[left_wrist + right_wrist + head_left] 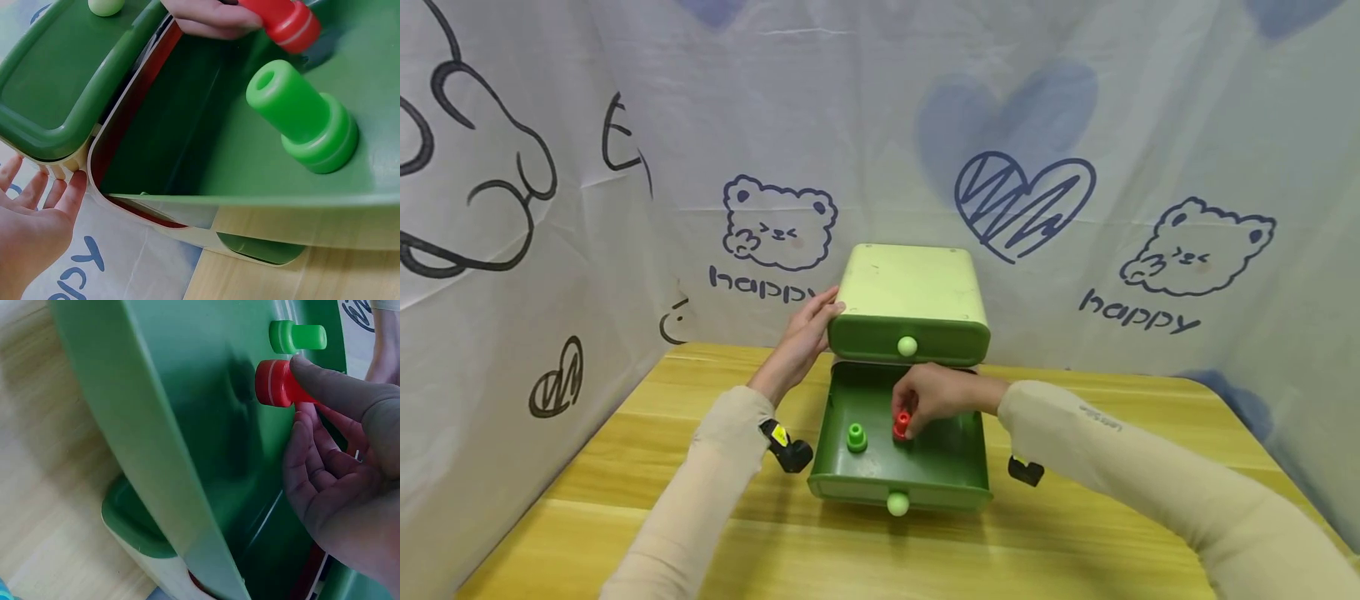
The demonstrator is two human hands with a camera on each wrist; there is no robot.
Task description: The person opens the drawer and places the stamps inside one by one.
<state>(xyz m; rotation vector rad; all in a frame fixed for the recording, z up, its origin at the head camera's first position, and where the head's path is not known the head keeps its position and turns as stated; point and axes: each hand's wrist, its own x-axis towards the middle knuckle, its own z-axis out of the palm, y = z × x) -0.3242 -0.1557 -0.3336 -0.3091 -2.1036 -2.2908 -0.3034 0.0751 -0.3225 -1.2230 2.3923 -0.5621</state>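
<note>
Between the thumb and fingers of my right hand (934,392) is a small red stepped peg (273,383), pinched by its narrower end. It is inside the pulled-out green drawer (940,475), and the left wrist view shows its wide base just over the drawer floor. A matching green peg (304,119) stands upright on that floor, to the left of the red one. My left hand (805,337) lies against the left side of the small drawer cabinet (913,283), its extended fingertips touching the wall near the upper drawer.
Above the pulled-out drawer, the upper drawer (865,337) with its pale round knob (907,346) is closed. The cabinet stands on a wooden table (700,467). Close behind hangs a white printed cloth (880,125), with more of it along the left.
</note>
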